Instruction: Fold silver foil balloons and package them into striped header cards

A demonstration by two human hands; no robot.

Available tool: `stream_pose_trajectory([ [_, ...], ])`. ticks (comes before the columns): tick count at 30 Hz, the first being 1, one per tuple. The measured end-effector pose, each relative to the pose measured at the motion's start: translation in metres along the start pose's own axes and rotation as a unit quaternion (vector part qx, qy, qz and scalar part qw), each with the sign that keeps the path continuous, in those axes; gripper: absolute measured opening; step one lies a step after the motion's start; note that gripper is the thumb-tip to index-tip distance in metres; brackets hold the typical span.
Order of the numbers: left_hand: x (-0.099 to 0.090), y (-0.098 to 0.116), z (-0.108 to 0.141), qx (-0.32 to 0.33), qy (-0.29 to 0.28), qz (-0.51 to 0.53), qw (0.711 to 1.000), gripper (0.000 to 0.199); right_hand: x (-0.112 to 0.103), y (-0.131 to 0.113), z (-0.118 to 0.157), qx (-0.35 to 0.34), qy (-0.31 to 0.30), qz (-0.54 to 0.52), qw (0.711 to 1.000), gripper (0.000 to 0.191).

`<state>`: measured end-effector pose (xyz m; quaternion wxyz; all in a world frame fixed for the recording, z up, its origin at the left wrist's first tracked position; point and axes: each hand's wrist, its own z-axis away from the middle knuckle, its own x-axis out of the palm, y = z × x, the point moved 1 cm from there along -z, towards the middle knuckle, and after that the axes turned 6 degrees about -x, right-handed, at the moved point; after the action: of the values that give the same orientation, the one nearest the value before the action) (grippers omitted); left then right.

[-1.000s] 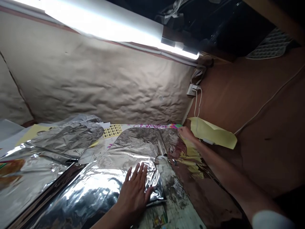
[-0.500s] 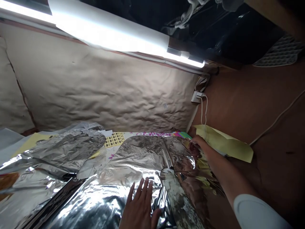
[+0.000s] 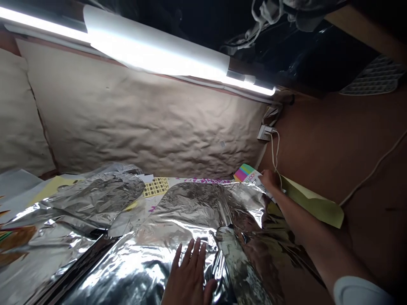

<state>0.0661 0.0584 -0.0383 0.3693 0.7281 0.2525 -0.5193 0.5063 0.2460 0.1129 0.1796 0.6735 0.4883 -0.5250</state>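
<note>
Two hands rest well apart on the big foil sheet (image 3: 190, 207), which lies spread and crinkled in front of you. Your left hand (image 3: 190, 275) is open and flat on the foil sheet's near edge, fingers spread. Your right hand (image 3: 269, 180) curls at the foil sheet's far right corner, its forearm reaching in from a white sleeve (image 3: 359, 292). You cannot tell whether it pinches the foil or only touches it.

The foil sheet covers most of the surface in view, but not all of it. A strip of worn, paint-stained board (image 3: 241, 267) shows through a gap just right of your left hand. Along the foil sheet's far edge, a printed sheet with a yellow grid (image 3: 155, 187) remains uncovered. A striped card (image 3: 246, 173) sits just beyond that edge, beside your right hand. A yellow-green paper (image 3: 313, 207) lies to the right of the foil sheet, and a second crumpled foil sheet (image 3: 101, 199) lies to its left, slightly overlapping a pale yellow sheet (image 3: 54, 188). Beyond the foil sheet rises a wrinkled brown paper wall (image 3: 143, 118), topped by a bright light tube (image 3: 159, 42).
</note>
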Motion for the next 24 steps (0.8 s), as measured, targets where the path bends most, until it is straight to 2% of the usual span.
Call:
stream_pose_trajectory([
  [5,-0.008,-0.001,0.002,0.009,-0.002,0.020,1.000,0.070,-0.032,-0.028,0.017,-0.059,0.071,-0.075,0.993,0.011],
  [9,-0.005,0.002,0.001,-0.009,-0.002,0.061,0.998,0.069,-0.057,-0.053,0.038,-0.116,0.103,-0.198,0.968,0.015],
  [11,-0.011,0.001,-0.004,-0.049,0.033,0.124,0.991,0.063,-0.066,-0.066,0.056,-0.153,0.096,-0.280,0.943,0.026],
  [13,-0.026,-0.002,-0.011,-0.100,0.095,0.259,0.956,0.060,-0.072,-0.079,0.083,-0.201,0.066,-0.364,0.907,0.035],
  [14,-0.038,-0.005,-0.015,-0.123,0.120,0.359,0.917,0.061,-0.074,-0.086,0.099,-0.229,0.045,-0.402,0.885,0.037],
  [15,-0.049,-0.007,-0.019,-0.140,0.126,0.477,0.858,0.065,-0.074,-0.093,0.118,-0.257,0.021,-0.435,0.863,0.037],
  [17,-0.072,-0.010,-0.023,-0.156,0.077,0.703,0.689,0.075,-0.073,-0.109,0.158,-0.312,-0.030,-0.481,0.819,0.031],
  [18,-0.080,-0.011,-0.024,-0.158,0.029,0.778,0.608,0.077,-0.072,-0.117,0.177,-0.337,-0.057,-0.494,0.800,0.026],
  [19,-0.087,-0.011,-0.024,-0.157,-0.018,0.825,0.543,0.076,-0.070,-0.126,0.195,-0.361,-0.090,-0.501,0.781,0.021],
  [20,-0.090,-0.010,-0.024,-0.155,-0.055,0.851,0.498,0.071,-0.068,-0.135,0.210,-0.383,-0.131,-0.508,0.761,0.017],
  [21,-0.092,-0.011,-0.023,-0.156,-0.072,0.864,0.472,0.063,-0.067,-0.143,0.223,-0.395,-0.170,-0.518,0.740,0.014],
  [22,-0.091,-0.012,-0.023,-0.164,-0.062,0.873,0.456,0.054,-0.066,-0.149,0.232,-0.394,-0.195,-0.530,0.725,0.009],
  [23,-0.089,-0.015,-0.024,-0.181,-0.023,0.878,0.442,0.047,-0.066,-0.153,0.238,-0.370,-0.194,-0.552,0.722,0.007],
  [24,-0.087,-0.019,-0.025,-0.200,0.030,0.881,0.427,0.043,-0.066,-0.154,0.241,-0.323,-0.167,-0.580,0.729,0.012],
])
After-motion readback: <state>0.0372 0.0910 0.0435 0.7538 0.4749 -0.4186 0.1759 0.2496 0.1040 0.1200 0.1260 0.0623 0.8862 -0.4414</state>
